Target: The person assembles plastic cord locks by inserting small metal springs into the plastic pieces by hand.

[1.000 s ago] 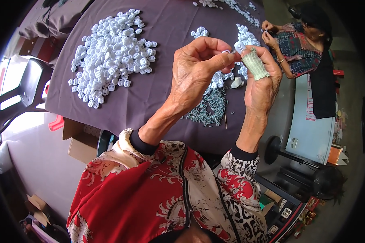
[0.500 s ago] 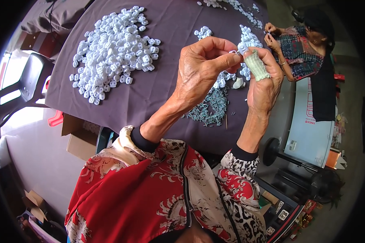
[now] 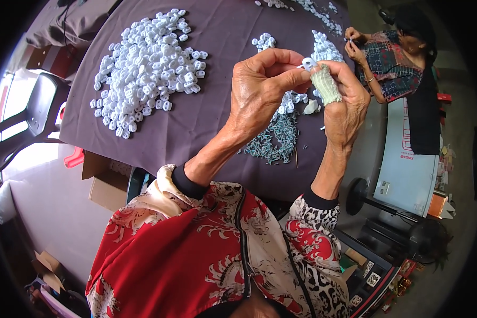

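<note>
Pinches a small white plastic piece with a hole in it point(image 3: 309, 64) in the bare right hand point(image 3: 344, 108) – closed on it by the fingertips, probably to steady it for the other hand. Wears a pale green ribbed knit sleeve point(image 3: 326, 85) over the right thumb, likely against rubbing. Holds the left hand point(image 3: 261, 79) right beside the piece, thumb and forefinger in a narrow pinch at its edge; cannot tell whether gripping the piece itself or something smaller – too tiny, partly hidden. Has both hands raised close together above the dark purple cloth point(image 3: 196, 122), seemingly for a clear view. Has a big heap of white rounded plastic pieces point(image 3: 148, 69) well to the left of the left hand, probably as bulk stock. Has a smaller white heap point(image 3: 325, 47) just beyond the right hand, and a loose pile of slim grey-green rods point(image 3: 274, 140) between the wrists, nearer the body, likely for easy reach. Lies beside those rods: a thin light-brown stick point(image 3: 296, 157), reason unclear.
</note>
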A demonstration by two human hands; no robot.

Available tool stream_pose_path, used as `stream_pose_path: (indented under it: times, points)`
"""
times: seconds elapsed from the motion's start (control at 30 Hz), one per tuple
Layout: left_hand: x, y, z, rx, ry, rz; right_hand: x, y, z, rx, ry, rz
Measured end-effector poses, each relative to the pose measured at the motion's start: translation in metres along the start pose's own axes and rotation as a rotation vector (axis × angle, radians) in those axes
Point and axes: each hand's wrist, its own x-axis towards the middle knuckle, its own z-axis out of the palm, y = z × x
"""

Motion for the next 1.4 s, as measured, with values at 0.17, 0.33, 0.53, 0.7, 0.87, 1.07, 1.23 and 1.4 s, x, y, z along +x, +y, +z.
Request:
stream_pose_path:
  times: [0.17, 0.33, 0.53, 0.7, 0.87, 1.07, 1.23, 1.4]
  points:
    - [0.004, -0.005, -0.008, 0.093, -0.08, -0.068, -0.002, 0.004, -0.001, -0.03, -0.013, 0.041]
    - [0.004, -0.005, -0.006, -0.012, -0.098, -0.126, -0.001, 0.005, -0.005, -0.009, -0.025, 0.063]
    - [0.003, -0.007, -0.006, 0.019, -0.111, -0.142, 0.004, 0.009, -0.012, 0.021, -0.081, 0.079]
    - [0.005, -0.004, -0.008, 0.032, -0.112, -0.207, 0.003, 0.014, -0.015, 0.01, -0.191, 0.08]
    - [0.009, -0.008, -0.013, -0.103, -0.105, -0.297, -0.004, 0.011, -0.01, -0.012, -0.14, -0.028]
    - [0.01, -0.012, -0.011, -0.138, -0.062, -0.331, -0.005, 0.012, -0.004, -0.26, -0.113, -0.248]
    - [0.011, -0.01, -0.01, -0.138, -0.071, -0.386, -0.006, 0.015, -0.006, -0.271, -0.12, -0.262]
    - [0.012, -0.01, -0.011, -0.152, -0.074, -0.416, -0.005, 0.018, -0.005, -0.282, -0.106, -0.308]
